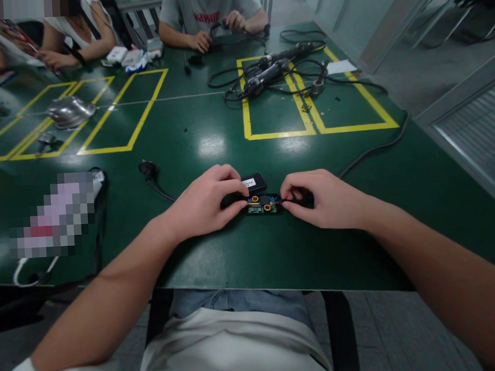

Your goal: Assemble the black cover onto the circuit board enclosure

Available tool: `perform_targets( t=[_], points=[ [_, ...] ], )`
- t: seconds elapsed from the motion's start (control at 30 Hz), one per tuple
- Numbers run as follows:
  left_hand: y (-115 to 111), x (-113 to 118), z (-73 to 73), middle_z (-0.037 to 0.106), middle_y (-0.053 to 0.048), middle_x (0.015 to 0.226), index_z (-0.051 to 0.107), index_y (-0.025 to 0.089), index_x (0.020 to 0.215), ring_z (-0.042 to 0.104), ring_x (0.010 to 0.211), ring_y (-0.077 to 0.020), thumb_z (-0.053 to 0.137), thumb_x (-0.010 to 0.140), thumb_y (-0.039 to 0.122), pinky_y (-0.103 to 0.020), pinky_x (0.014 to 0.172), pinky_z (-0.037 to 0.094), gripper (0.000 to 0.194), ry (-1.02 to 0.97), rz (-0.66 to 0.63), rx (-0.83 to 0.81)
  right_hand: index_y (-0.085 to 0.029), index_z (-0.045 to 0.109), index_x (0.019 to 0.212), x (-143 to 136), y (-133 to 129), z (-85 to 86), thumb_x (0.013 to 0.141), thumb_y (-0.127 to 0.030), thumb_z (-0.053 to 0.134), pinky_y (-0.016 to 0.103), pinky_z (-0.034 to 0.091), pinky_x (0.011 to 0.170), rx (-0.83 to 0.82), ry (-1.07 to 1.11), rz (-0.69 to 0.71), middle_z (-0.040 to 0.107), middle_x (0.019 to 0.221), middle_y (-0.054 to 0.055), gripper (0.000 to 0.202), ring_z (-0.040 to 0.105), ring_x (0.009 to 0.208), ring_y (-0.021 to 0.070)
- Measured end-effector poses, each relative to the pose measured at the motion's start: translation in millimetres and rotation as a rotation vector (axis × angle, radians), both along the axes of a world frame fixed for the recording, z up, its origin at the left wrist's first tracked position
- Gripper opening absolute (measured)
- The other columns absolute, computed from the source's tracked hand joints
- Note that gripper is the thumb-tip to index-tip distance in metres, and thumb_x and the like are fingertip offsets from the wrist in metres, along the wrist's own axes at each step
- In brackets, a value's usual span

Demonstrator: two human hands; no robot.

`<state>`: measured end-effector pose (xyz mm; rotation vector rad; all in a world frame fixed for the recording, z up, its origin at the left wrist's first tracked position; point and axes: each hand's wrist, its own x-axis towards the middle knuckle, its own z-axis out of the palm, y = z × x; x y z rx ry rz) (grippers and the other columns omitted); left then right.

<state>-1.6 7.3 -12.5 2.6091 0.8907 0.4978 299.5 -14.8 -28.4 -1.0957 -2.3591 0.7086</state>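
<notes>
An open black plastic housing (pixel 260 213) lies on the green table in front of me, with a circuit board (pixel 264 201) inside. Two copper-coloured ring coils and short coloured wires show on the board. At the housing's left end, my left hand (pixel 209 201) pinches the black power cord where it enters; the fingers partly hide that spot. My right hand (pixel 320 198) has thumb and forefinger closed on the black cable (pixel 305 201) at the right end. Just behind the housing rests its ribbed black cover (pixel 259 181) with a white label, close to my left fingertips.
A black plug (pixel 147 168) lies left of my left hand. Farther back are corded electric screwdrivers (pixel 266 76), a shiny metal bowl-like part (pixel 70 112) and yellow tape outlines (pixel 280 134). A blurred-out item (pixel 56 215) lies at left. Other people sit across the table.
</notes>
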Motion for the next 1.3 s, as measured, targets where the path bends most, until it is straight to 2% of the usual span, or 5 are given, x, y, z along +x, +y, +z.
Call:
perform_targets(
  t=[0.13,0.37,0.6,0.77,1.3],
  points=[
    [3.4,4.8,-11.7,0.075,-0.014,0.145,0.083,0.025,0.137,0.07,0.131,-0.0302,0.063,0.111,0.028,-0.053,0.117,0.056,0.033,-0.021,0.09,0.065,-0.025,0.06,0.088,-0.6,-0.5,1.0,0.086,-0.023,0.068,0.031,0.041,0.066,-0.018,0.0,0.001,0.064,0.077,0.0,0.008,0.057,0.068,0.0175],
    [9.3,5.1,-15.9,0.086,-0.01,0.127,0.086,0.023,0.131,0.078,0.114,-0.0274,0.072,0.107,0.029,-0.043,0.104,0.062,0.029,0.03,0.198,-0.005,-0.026,0.053,0.091,-0.8,-0.6,4.1,0.083,-0.024,0.068,0.032,0.04,0.067,-0.066,-0.027,-0.015,0.06,0.078,-0.002,0.017,0.056,0.069,0.0183],
    [-4.9,7.0,-9.8,0.08,-0.013,0.143,0.074,0.022,0.151,0.074,0.128,-0.0256,0.062,0.116,0.034,-0.043,0.112,0.06,0.039,-0.172,0.031,0.133,-0.027,0.05,0.093,2.4,1.1,0.0,0.08,-0.021,0.069,0.033,0.041,0.068,-0.117,0.027,-0.023,0.06,0.08,-0.002,0.023,0.055,0.07,0.0186],
    [-6.6,10.5,-11.6,0.08,-0.012,0.138,0.08,0.025,0.144,0.075,0.119,-0.0241,0.057,0.117,0.031,-0.041,0.109,0.061,0.035,-0.053,-0.183,0.069,-0.027,0.052,0.094,4.1,1.0,0.5,0.074,-0.017,0.067,0.033,0.039,0.068,-0.143,0.05,-0.027,0.061,0.081,-0.002,0.027,0.054,0.071,0.0185],
    [-9.9,12.0,-4.5,0.081,-0.013,0.133,0.081,0.024,0.141,0.072,0.12,-0.0275,0.072,0.108,0.023,-0.046,0.109,0.06,0.035,0.028,-0.148,0.045,-0.027,0.053,0.09,3.5,0.8,2.7,0.077,-0.021,0.067,0.032,0.038,0.066,-0.112,-0.003,-0.019,0.058,0.079,-0.002,0.02,0.052,0.07,0.0185]
  ],
)
